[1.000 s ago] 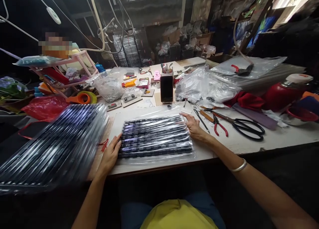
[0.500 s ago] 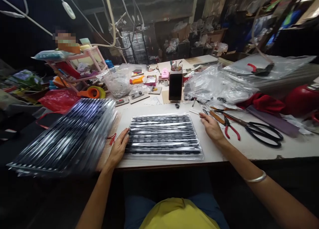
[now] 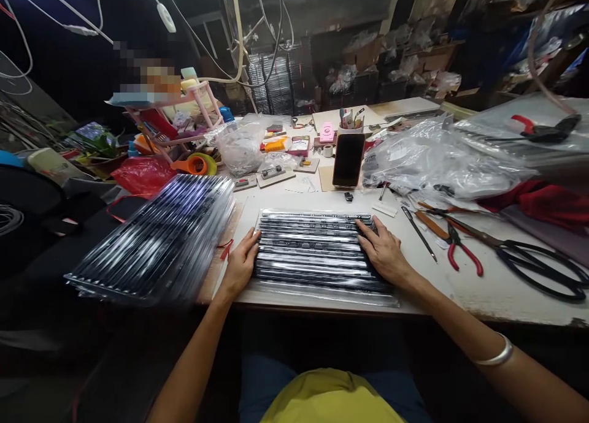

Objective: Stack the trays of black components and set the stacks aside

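A clear plastic packet of dark, shiny strips (image 3: 313, 251) lies flat on the worktable before me, the strips running left to right. My left hand (image 3: 240, 265) rests against its left edge, fingers stretched along the side and the tips touching it. My right hand (image 3: 384, 251) lies over the right end, with fingers spread and tips on the upper strips. Its palm side is hidden. To the left, a thick stack of similar packets (image 3: 156, 239) sits at a slant, partly over the table's edge.
Right of the packet lie a black pen (image 3: 418, 233), red-handled pliers (image 3: 462, 251) and large black scissors (image 3: 543, 266). A phone (image 3: 348, 160) stands upright behind the packet. Crumpled clear plastic bags (image 3: 437, 156) lie beyond. A pink rack (image 3: 175, 113) and orange tape roll (image 3: 196, 163) are at back left.
My right hand has moved from the bare tabletop onto the packet's right end. The left hand stays at the left edge. The whole view has shifted, things appearing farther right.
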`<control>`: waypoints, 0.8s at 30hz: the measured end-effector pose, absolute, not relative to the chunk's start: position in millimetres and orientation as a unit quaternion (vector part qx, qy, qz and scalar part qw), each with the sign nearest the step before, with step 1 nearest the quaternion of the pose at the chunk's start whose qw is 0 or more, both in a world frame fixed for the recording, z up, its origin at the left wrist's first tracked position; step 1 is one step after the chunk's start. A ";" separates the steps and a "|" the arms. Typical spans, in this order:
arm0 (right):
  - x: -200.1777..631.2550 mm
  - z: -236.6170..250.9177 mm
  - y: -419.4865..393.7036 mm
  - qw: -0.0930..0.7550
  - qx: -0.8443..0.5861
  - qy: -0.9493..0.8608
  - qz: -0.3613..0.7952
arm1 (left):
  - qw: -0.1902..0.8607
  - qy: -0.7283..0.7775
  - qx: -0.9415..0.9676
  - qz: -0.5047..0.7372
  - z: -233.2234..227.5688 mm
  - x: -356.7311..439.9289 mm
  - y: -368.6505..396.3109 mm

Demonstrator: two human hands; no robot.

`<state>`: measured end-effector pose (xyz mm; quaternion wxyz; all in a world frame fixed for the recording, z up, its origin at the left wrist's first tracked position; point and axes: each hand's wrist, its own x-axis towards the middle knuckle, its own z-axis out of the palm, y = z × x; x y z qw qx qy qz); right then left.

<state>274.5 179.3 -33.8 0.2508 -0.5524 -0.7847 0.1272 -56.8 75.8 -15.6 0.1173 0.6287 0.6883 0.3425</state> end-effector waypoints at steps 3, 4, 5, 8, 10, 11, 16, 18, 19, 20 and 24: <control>275.1 -33.4 179.5 0.243 -0.547 -0.793 0.115 | 0.077 0.710 0.635 0.294 -20.6 -54.3 75.7; 274.1 -32.3 179.1 0.240 -0.547 -0.794 0.113 | 0.075 0.715 0.635 0.285 -21.9 -52.9 76.0; 272.7 -30.8 178.4 0.238 -0.547 -0.795 0.113 | 0.073 0.718 0.636 0.274 -22.6 -51.4 76.3; 270.0 -23.5 173.8 0.250 -0.535 -0.796 0.131 | 0.074 0.722 0.644 0.243 -20.6 -47.0 76.4; 274.5 -18.7 168.7 0.283 -0.511 -0.796 0.160 | 0.077 0.725 0.646 0.228 -14.7 -46.6 73.6; 280.0 -17.1 165.7 0.299 -0.494 -0.797 0.177 | 0.081 0.725 0.647 0.222 -10.4 -47.7 70.3; 336.6 -18.6 145.5 0.266 -0.385 -0.846 0.255 | 0.166 0.668 0.711 0.144 13.6 -62.7 27.5; 362.2 -20.9 133.6 0.225 -0.352 -0.872 0.256 | 0.184 0.639 0.740 0.100 16.8 -65.7 3.3; 372.6 -21.9 126.8 0.208 -0.333 -0.886 0.245 | 0.177 0.631 0.751 0.086 16.2 -65.5 -7.7; 380.8 -22.8 119.7 0.194 -0.316 -0.901 0.227 | 0.161 0.624 0.760 0.077 14.1 -64.1 -17.1; 388.9 -27.3 95.1 0.170 -0.280 -0.937 0.122 | 0.066 0.619 0.778 0.089 -2.7 -54.9 -35.0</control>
